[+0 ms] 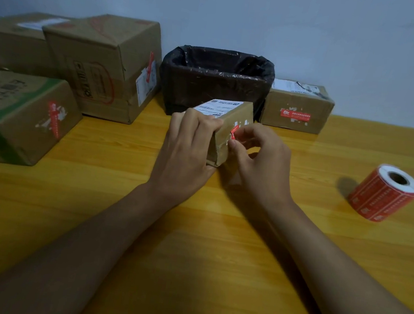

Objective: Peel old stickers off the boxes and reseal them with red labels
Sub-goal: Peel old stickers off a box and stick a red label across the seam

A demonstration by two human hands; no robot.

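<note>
A small cardboard box (232, 123) was gripped by the left hand (189, 144), and a curled red sticker scrap (234, 131) on its side was pinched by the right hand (259, 159).

The small box was held at the middle of the yellow wooden table (191, 244), a white shipping label (216, 106) lying on its top and torn white residue seen around the red scrap. A bin lined with a black bag (216, 81) was set just behind it, and a box bearing an intact red label (296, 107) was placed to the bin's right. Three larger boxes (100, 66) were grouped at the left. A roll of red labels (383, 193) was laid on its side well apart at the right.
</note>
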